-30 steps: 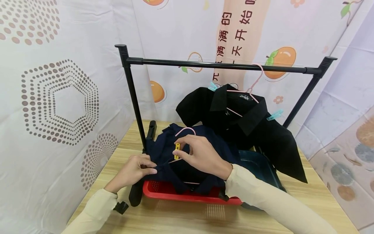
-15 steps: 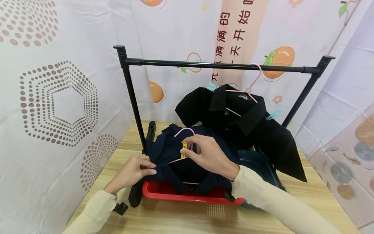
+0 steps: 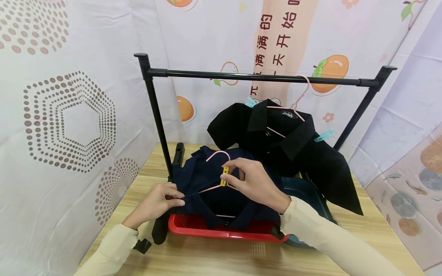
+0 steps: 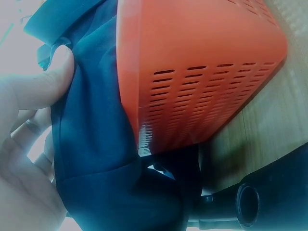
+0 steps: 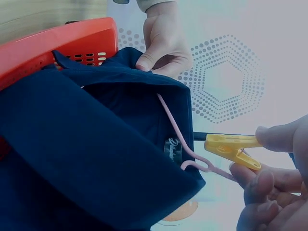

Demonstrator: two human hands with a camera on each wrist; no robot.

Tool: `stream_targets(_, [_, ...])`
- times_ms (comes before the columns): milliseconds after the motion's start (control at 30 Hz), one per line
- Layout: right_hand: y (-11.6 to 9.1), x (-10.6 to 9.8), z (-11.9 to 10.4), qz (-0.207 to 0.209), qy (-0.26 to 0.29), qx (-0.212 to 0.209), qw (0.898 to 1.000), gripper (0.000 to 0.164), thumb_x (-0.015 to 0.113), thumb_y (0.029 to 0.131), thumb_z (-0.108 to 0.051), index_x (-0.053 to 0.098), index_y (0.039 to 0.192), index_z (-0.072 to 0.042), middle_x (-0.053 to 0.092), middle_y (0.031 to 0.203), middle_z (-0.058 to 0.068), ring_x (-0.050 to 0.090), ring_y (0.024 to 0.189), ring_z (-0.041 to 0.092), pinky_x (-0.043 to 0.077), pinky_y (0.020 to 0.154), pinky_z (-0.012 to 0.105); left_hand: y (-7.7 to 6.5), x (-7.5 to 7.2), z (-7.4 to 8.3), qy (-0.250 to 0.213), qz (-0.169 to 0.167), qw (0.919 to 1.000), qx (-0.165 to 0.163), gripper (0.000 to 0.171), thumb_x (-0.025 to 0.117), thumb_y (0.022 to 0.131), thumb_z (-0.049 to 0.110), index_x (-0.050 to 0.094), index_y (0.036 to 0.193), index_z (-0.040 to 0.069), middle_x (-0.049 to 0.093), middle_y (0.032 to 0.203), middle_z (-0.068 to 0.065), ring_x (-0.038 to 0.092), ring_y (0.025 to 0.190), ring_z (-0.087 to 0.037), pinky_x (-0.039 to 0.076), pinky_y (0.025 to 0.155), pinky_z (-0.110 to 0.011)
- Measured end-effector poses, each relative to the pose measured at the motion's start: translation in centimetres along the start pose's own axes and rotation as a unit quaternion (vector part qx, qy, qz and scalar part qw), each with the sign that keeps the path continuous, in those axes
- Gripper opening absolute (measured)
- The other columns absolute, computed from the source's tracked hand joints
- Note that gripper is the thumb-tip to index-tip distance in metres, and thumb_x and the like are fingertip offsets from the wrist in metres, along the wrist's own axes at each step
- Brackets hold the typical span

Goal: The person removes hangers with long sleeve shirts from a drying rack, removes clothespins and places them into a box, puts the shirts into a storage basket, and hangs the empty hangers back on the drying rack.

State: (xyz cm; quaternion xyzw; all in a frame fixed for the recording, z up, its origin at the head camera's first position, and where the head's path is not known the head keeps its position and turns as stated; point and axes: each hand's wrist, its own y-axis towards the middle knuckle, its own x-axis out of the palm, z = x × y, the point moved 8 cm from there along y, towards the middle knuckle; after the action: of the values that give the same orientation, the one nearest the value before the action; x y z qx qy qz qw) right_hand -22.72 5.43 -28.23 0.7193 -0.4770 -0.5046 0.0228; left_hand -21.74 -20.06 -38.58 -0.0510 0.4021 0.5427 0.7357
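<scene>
A wood-grained counter carries everything. On it stands a black rack, from whose crossbar a black shirt hangs on a pink hanger. In front of that shirt, a navy shirt lies across the red basket, its collar toward the person. A dark tray sits just beside the basket, on the person's right. Inside the navy shirt's neck is a second pink hanger, its hook lying above the cloth.

The left hand pinches the navy shirt near its shoulder, the fabric caught between thumb and fingers. The right hand is narrowed around a yellow clothespin, thumb against one handle and fingers against the other. That pin is at the second hanger's neck; whether they touch cannot be told. Two light-blue clothespins are on the black shirt's shoulders.
</scene>
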Motion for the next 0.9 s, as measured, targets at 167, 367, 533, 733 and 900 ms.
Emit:
stream_targets(167, [-0.4, -0.3, 0.5, 0.006, -0.006, 0.003, 1.0, 0.026, 0.08, 0.092, -0.023, 0.075, 0.115, -0.012, 0.067, 0.091, -0.009, 0.047, 0.054, 0.011, 0.038, 0.049, 0.025, 0.0, 0.0, 0.0, 0.0, 0.001, 1.0, -0.001, 0.011, 0.085, 0.083, 0.006, 0.084, 0.092, 0.013, 0.058, 0.07, 0.014, 0.05, 0.066, -0.008, 0.044, 0.056, -0.025])
stream_targets(367, [-0.8, -0.9, 0.9, 0.019, 0.001, 0.006, 1.0, 0.025, 0.081, 0.092, -0.024, 0.076, 0.113, -0.011, 0.059, 0.077, -0.009, 0.045, 0.052, 0.012, 0.036, 0.048, 0.026, 0.0, 0.0, 0.0, 0.0, 0.0, 1.0, -0.002, 0.011, 0.085, 0.083, 0.006, 0.084, 0.092, 0.013, 0.058, 0.071, 0.014, 0.05, 0.066, -0.008, 0.043, 0.056, -0.025])
stream_targets(533, [-1.3, -1.6, 1.4, 0.025, 0.005, 0.018, 1.0, 0.024, 0.08, 0.092, -0.021, 0.076, 0.113, -0.01, 0.057, 0.075, -0.008, 0.045, 0.054, 0.012, 0.035, 0.049, 0.026, 0.0, 0.0, 0.1, 0.002, -0.002, 1.0, 0.0, 0.01, 0.085, 0.084, 0.007, 0.084, 0.093, 0.012, 0.058, 0.071, 0.014, 0.05, 0.066, -0.008, 0.044, 0.056, -0.025])
stream_targets(733, [-2.0, -2.2, 2.2, 0.025, -0.002, 0.034, 0.999, 0.024, 0.079, 0.093, -0.023, 0.075, 0.114, -0.011, 0.058, 0.077, -0.008, 0.045, 0.056, 0.01, 0.038, 0.051, 0.026, 0.0, 0.1, 0.1, 0.003, -0.004, 1.0, -0.001, 0.01, 0.085, 0.084, 0.007, 0.084, 0.093, 0.012, 0.058, 0.071, 0.014, 0.05, 0.066, -0.008, 0.044, 0.056, -0.025])
stream_targets(900, [-2.4, -2.6, 2.6, 0.028, -0.004, 0.031, 0.999, 0.022, 0.078, 0.094, -0.024, 0.075, 0.114, -0.015, 0.053, 0.072, -0.008, 0.045, 0.056, 0.01, 0.037, 0.052, 0.026, 0.0, 0.0, 0.0, 0.005, -0.002, 1.0, -0.004, 0.011, 0.085, 0.084, 0.007, 0.084, 0.093, 0.013, 0.059, 0.071, 0.014, 0.05, 0.066, -0.008, 0.044, 0.057, -0.025])
